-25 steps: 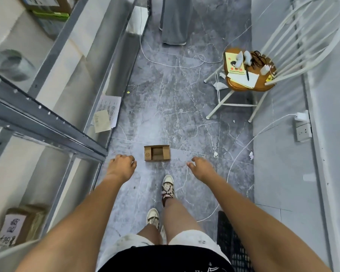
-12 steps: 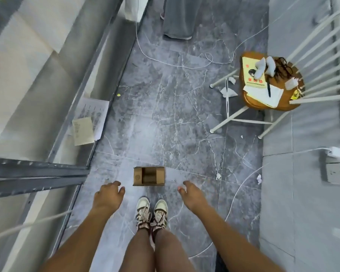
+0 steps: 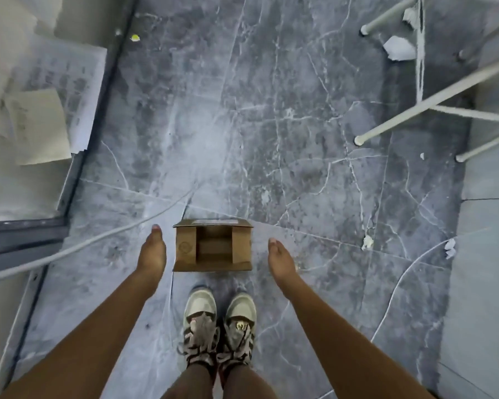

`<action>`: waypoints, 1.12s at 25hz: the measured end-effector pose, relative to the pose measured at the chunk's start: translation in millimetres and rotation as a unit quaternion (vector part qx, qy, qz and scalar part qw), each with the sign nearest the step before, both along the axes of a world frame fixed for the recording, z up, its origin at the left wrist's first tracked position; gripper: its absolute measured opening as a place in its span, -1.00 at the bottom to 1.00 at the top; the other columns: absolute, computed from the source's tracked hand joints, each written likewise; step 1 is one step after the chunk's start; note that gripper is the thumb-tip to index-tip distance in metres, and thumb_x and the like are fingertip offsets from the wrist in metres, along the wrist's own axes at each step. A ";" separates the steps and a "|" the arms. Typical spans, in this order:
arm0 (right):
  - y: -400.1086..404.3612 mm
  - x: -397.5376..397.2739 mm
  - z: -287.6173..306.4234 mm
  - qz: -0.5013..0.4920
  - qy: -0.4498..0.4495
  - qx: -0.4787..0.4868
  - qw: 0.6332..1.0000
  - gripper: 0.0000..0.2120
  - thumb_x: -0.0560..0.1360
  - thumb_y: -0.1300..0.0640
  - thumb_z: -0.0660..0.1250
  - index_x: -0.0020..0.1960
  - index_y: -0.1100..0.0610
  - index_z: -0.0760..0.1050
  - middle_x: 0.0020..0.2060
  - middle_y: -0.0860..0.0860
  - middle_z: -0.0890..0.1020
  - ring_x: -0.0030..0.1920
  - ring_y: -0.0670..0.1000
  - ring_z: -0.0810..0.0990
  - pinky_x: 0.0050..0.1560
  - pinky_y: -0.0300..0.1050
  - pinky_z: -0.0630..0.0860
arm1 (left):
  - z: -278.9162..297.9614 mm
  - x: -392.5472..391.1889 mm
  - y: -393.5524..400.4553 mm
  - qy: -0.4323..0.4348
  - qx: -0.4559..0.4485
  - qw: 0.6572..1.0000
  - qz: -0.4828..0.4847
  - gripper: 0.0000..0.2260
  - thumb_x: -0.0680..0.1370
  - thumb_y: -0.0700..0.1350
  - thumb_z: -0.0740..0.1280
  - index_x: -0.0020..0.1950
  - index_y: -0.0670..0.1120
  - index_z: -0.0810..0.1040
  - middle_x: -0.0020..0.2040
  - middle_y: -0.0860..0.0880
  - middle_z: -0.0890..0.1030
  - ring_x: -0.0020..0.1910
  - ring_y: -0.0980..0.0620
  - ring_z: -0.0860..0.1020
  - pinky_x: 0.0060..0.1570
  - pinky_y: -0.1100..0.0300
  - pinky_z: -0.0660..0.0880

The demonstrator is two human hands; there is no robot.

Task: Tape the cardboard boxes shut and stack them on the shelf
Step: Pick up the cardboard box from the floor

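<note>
**Both hands open beside an untaped box on the floor**

The left hand [image 3: 152, 251] and right hand [image 3: 280, 259] reach down with fingers straight and together, each grip wide and holding nothing. They flank the small brown cardboard box [image 3: 212, 245], one on either side, near it but not touching. The box sits on the grey marble-patterned tile floor [image 3: 242, 125] just ahead of a pair of worn grey-and-white lace-up sneakers [image 3: 219, 326]. Its flaps are folded out, showing a bare corrugated interior; nothing can be seen inside. At the left, loose printed paper sheets [image 3: 55, 90] lie by a grey metal shelf frame [image 3: 23, 228]. White tubular chair legs [image 3: 432, 102] stand at upper right.
</note>
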State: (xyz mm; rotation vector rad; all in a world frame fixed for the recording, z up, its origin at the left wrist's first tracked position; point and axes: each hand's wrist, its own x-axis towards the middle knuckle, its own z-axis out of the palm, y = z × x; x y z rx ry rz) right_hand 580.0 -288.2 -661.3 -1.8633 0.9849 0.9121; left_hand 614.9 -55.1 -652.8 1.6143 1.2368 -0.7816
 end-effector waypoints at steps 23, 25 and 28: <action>-32.2 -15.6 95.2 -0.238 0.099 0.067 0.964 -0.34 0.44 -0.42 0.05 0.40 -0.08 0.38 0.35 0.06 0.45 0.31 0.13 0.45 0.30 0.12 0.42 | 100.5 -17.7 -71.4 0.010 -0.074 0.994 -0.076 -0.76 0.63 -0.05 0.15 0.29 0.02 0.42 0.16 -0.05 0.52 0.06 -0.03 0.47 0.07 0.12 0.36; -47.8 12.1 221.5 -0.273 0.062 0.085 0.956 -0.45 0.53 -0.28 0.10 0.37 0.01 0.44 0.28 0.07 0.50 0.24 0.12 0.48 0.15 -0.01 0.47 | 209.9 17.4 -75.2 -0.020 -0.081 0.991 -0.108 -0.66 0.62 0.01 0.17 0.39 0.01 0.39 0.30 -0.06 0.49 0.16 -0.06 0.46 0.15 0.12 0.35; -49.1 20.8 263.8 -0.270 0.037 0.087 0.958 -0.46 0.53 -0.22 0.14 0.36 0.07 0.43 0.31 0.10 0.48 0.24 0.11 0.47 0.18 0.00 0.44 | 249.1 34.3 -74.4 -0.057 -0.038 0.986 -0.149 -0.57 0.56 0.15 0.18 0.39 0.03 0.40 0.31 -0.08 0.49 0.19 -0.10 0.47 0.17 0.11 0.35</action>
